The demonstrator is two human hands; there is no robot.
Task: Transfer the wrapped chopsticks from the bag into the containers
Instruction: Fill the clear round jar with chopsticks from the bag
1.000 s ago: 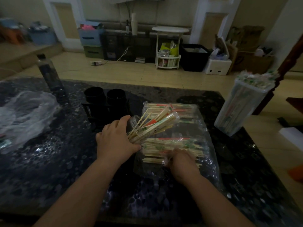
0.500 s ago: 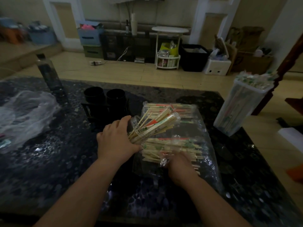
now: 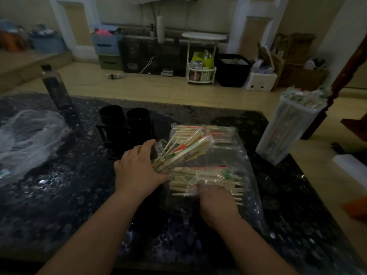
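The left hand (image 3: pixel 137 171) is gripping a clear container (image 3: pixel 160 153), tilted, with wrapped chopsticks (image 3: pixel 186 149) fanning out beyond its fingers. The right hand (image 3: pixel 216 201) is reaching into the bag (image 3: pixel 246 155), the rest lying just ahead of it. Plastic is hiding its fingers, so I cannot tell its grip. It should be gathering a small, aligned bundle and feeding it in ends-first.

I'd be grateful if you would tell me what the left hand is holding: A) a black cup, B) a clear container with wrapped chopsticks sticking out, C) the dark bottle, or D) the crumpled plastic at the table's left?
B: the left hand grips a tilted clear container with wrapped chopsticks fanning out of its mouth.
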